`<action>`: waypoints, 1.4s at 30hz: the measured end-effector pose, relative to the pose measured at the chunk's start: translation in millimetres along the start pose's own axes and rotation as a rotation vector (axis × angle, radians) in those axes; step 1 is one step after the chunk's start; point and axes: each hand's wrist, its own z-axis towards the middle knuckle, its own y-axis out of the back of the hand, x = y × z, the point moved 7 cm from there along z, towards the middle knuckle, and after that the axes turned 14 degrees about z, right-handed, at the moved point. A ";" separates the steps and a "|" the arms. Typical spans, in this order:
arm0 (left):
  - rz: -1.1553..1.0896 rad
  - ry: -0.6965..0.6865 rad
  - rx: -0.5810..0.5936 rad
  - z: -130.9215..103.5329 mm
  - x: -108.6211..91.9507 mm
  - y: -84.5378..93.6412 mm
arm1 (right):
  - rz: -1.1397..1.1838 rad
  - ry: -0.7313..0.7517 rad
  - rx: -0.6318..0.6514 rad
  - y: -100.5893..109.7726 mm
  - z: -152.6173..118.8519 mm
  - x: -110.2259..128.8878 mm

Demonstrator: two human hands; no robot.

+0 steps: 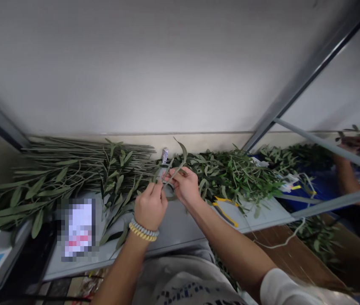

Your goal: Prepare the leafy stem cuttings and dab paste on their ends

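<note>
Above the middle of the grey shelf (180, 224), both hands meet on one leafy green stem (182, 157). My left hand (150, 203), with two coiled bands at the wrist, has its fingers closed around the lower part. My right hand (185, 185) pinches the stem a little higher, and a long leaf rises past its fingertips. Whether the leaves are real or artificial I cannot tell. Behind the hands stands a small pale roll or tube (165, 155). To the right lie yellow-and-grey pliers (226, 212), their handles spread, beside a heap of leafy sprigs (240, 169).
Bundled long stems (56, 152) with leaves cover the shelf's left side. A blurred-out bright screen (78, 228) lies before them. Metal posts (310, 76) frame the shelf. At far right another person's hands (354, 146) hold a sprig; a cardboard box (351, 254) sits below.
</note>
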 end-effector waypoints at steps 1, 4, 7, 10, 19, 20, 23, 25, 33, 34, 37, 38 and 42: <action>0.005 -0.003 -0.009 -0.5 -2.1 1.8 | 0.003 -0.001 -0.003 0.7 -0.7 0.5; -0.002 -0.019 -0.023 -1.2 -9.4 5.6 | -0.002 -0.014 0.001 3.0 -2.1 2.3; 0.001 -0.037 -0.019 -2.2 -16.3 6.6 | 0.013 -0.031 -0.008 7.0 -3.2 4.8; 0.005 -0.038 0.000 -4.4 -21.0 4.0 | 0.037 -0.055 -0.001 10.8 -4.0 5.4; -0.129 0.034 0.055 -10.9 -22.2 -21.3 | 0.065 -0.115 0.003 34.0 0.4 1.7; -0.154 0.064 0.053 -12.1 -20.7 -24.1 | 0.065 -0.125 0.011 37.1 0.7 1.1; -0.202 0.160 0.048 -15.6 -15.3 -31.6 | 0.047 -0.176 0.036 47.0 -0.5 -1.6; -0.237 0.235 0.060 -17.2 -8.9 -37.2 | 0.005 -0.219 0.053 55.4 -4.2 -4.7; -0.580 0.701 0.287 -34.6 40.6 -68.0 | -0.442 -0.171 0.071 129.6 -41.0 -18.4; -0.624 0.759 0.297 -38.9 45.8 -68.5 | -0.524 -0.187 0.089 139.4 -44.9 -21.1; -0.733 0.912 0.295 -51.8 56.3 -67.0 | -0.834 -0.150 0.148 156.9 -47.9 -19.7; -0.766 0.942 0.291 -54.3 57.3 -66.7 | -0.927 -0.111 0.162 158.3 -45.9 -16.7; -0.835 0.977 0.288 -48.6 51.6 -72.6 | -1.117 0.034 0.168 153.4 -27.4 -4.0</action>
